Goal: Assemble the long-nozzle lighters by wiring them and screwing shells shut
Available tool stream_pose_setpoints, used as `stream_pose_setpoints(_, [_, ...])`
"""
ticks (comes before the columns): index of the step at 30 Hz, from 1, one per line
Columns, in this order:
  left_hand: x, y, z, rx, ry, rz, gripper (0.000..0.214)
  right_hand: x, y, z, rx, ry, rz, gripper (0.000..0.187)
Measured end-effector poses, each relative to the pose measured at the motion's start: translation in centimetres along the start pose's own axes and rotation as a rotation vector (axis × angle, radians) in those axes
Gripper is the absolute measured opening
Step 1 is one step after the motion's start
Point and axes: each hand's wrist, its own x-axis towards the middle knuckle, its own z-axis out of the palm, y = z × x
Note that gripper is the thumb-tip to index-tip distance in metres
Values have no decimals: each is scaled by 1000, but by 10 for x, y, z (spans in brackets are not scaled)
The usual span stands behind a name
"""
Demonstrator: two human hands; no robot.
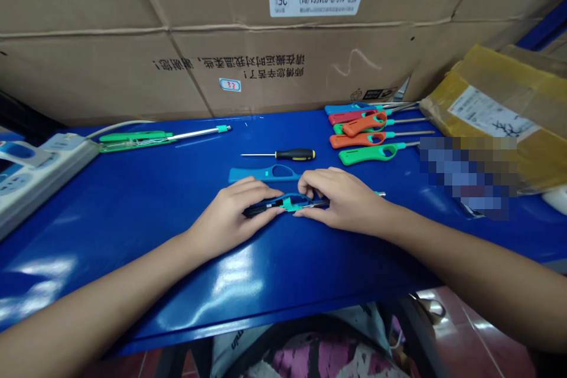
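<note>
Both hands rest on the blue table [133, 201] around an opened blue long-nosed lighter [287, 203] with black and teal inner parts showing. My left hand [230, 215] curls over its handle end, fingers closed on it. Over the nozzle end sits my right hand [343, 198], fingers pressed down on it; a metal tip pokes out to the right. A separate blue lighter shell half [263, 175] lies just behind the hands. Behind that lies a black-and-yellow screwdriver [287, 155].
Several assembled lighters [367, 137] in blue, red, orange and green lie at the back right. A green lighter [146, 137] lies at the back left beside a white power strip [31, 171]. Cardboard boxes [221, 29] wall the back; a taped parcel [500, 100] sits right.
</note>
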Motion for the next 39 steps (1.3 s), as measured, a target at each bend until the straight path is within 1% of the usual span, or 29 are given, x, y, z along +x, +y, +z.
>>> stream_pose_setpoints(6, [0,0,0,-28,22,-11,17,0,3,4,-7,-7,-71,20])
stream_pose_setpoints(14, [1,3,0,-58,11,-65,14,4,4,8,4,14,-44,20])
stream_pose_setpoints(16, [1,2,-1,-53,19,-67,15,4,5,5,-3,-4,-49,23])
stream_pose_setpoints(19, [1,-1,-2,-38,28,-57,18,1,9,-6,-11,-56,-71,28])
stream_pose_setpoints(22, [1,-4,-4,-6,35,-53,22,-3,13,-19,15,-114,-87,19])
stream_pose_setpoints(25, [0,-6,-6,45,35,-49,26,-4,16,-27,31,-122,-61,14])
stream_pose_setpoints(28, [0,-7,-6,72,21,-50,31,-3,18,-28,71,-127,-49,10])
stream_pose_setpoints(31, [0,-6,-7,80,7,-54,32,-1,19,-27,93,-117,-39,9])
stream_pose_setpoints(33, [1,-5,-7,95,21,-34,32,0,18,-26,94,-107,-41,9])
stream_pose_setpoints(35, [1,-4,-9,125,46,17,30,0,18,-26,86,-96,-52,8])
stream_pose_setpoints(37, [1,-3,-11,163,56,76,23,0,19,-26,68,-83,-71,8])
stream_pose_setpoints(39, [0,-3,-12,192,33,121,14,0,20,-26,48,-74,-94,10])
